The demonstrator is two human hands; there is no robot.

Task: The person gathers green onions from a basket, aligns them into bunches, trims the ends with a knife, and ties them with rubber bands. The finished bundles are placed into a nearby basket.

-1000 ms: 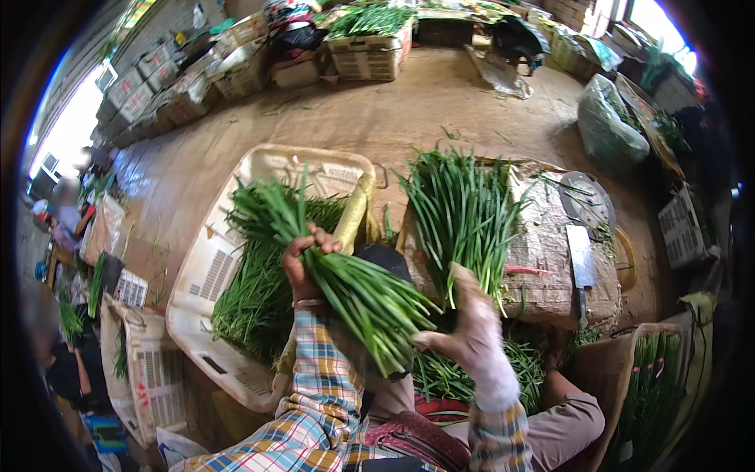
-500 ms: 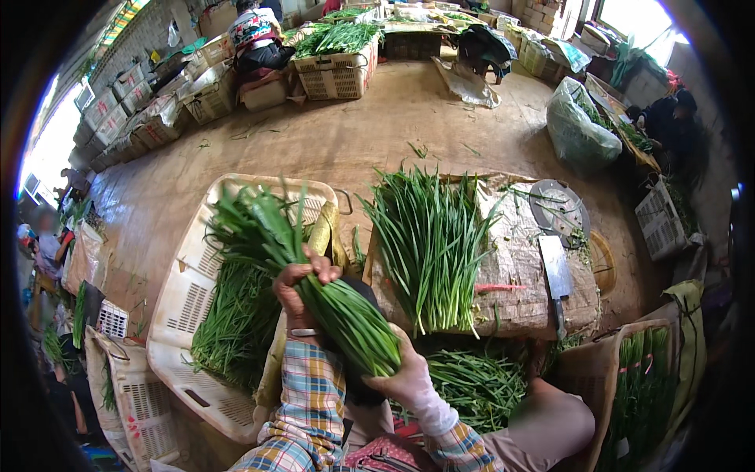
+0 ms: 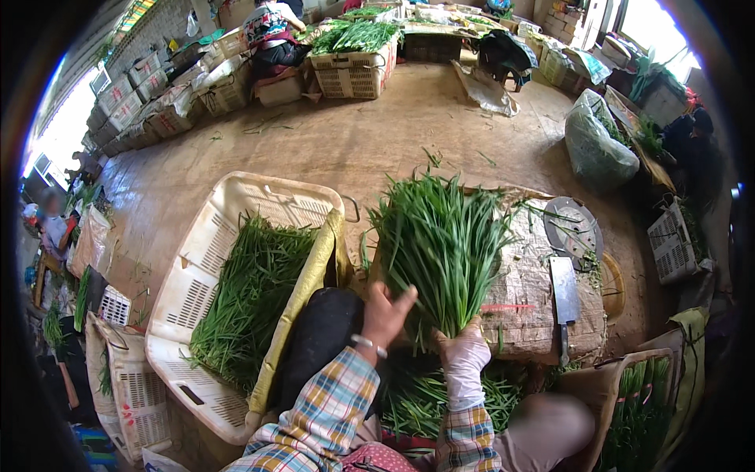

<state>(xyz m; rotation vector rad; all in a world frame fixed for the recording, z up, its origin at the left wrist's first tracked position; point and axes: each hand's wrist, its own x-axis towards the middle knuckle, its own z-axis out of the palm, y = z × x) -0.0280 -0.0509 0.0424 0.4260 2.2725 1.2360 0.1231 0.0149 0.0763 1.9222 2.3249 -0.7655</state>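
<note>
A thick bunch of garlic chives (image 3: 448,263) lies leaves away from me over the left part of a cloth-covered work surface (image 3: 515,326). My right hand (image 3: 462,346), wrapped in white at the wrist, is closed round the pale stem ends at the near side. Just left of those stems my left hand (image 3: 384,315) holds nothing, its thumb and fingers apart. A cleaver (image 3: 563,287) with a dark handle rests flat on the cloth to the right. Beyond it is a round grey plate (image 3: 568,228) with leaf scraps.
A white plastic basket (image 3: 169,338) of loose chives (image 3: 248,303) stands at my left, a yellow roll (image 3: 303,311) along its near-right edge. More chives (image 3: 417,401) lie below the work surface. Tied bunches (image 3: 637,401) fill a crate at right. Beyond the wooden floor (image 3: 370,130), a person sits by crates.
The chives held in both hands over the basket's right side have come across to the work surface, onto the chives lying there. My left hand has let go; my right still grips the stems.
</note>
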